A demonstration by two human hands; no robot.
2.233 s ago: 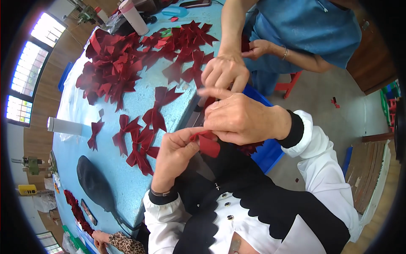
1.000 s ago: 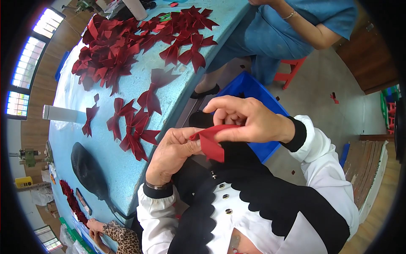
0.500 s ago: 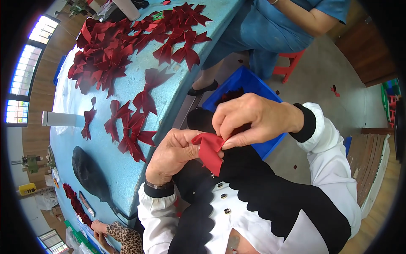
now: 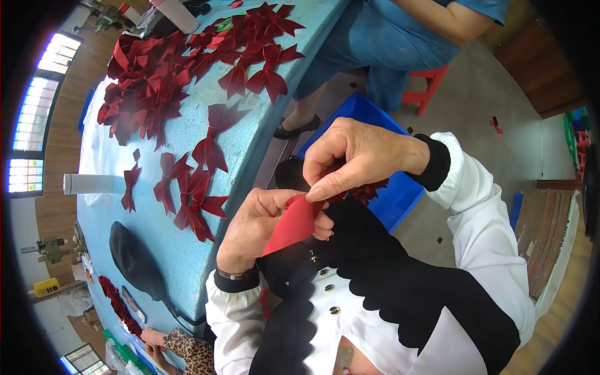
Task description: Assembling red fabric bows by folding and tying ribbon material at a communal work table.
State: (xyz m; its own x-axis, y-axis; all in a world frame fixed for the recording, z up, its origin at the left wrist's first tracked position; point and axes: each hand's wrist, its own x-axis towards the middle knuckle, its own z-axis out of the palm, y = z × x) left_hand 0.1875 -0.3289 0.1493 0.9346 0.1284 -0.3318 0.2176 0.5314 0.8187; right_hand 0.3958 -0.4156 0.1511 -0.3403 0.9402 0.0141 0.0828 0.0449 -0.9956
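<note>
A red ribbon (image 4: pixel 292 226) is held between my two hands in front of my body, its wide tail hanging down to the left. My left hand (image 4: pixel 253 226) is closed on its left side, with fingertips showing behind it. My right hand (image 4: pixel 356 156) pinches the ribbon's upper edge between thumb and fingers. Part of the ribbon is hidden by my fingers. Left of my hands, several finished dark red bows (image 4: pixel 190 197) lie near the table's edge, and a single bow (image 4: pixel 212 137) lies a little farther off.
A large heap of dark red bows (image 4: pixel 147 84) covers the far part of the blue table (image 4: pixel 100 219). A black mesh object (image 4: pixel 134 256) and a white cylinder (image 4: pixel 94 184) stand nearer. A blue bin (image 4: pixel 397 203) holds red pieces below my right hand. Co-workers sit at far right and lower left.
My right hand has shifted slightly left and now pinches the ribbon's upper edge. The ribbon has turned, its loose tail swinging from lower right to lower left.
</note>
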